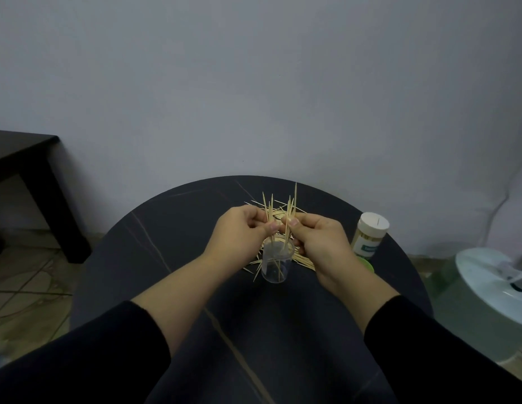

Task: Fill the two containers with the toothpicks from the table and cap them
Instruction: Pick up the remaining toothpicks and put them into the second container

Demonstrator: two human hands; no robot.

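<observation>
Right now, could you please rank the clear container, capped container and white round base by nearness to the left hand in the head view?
1. clear container, just below the left hand
2. capped container, farther right
3. white round base, at the far right

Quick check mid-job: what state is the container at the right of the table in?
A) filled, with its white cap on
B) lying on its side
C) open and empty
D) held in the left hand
A: the labelled container stands with toothpicks showing inside and its white cap on, while the left hand and right hand pinch toothpicks over the open clear container.
</observation>
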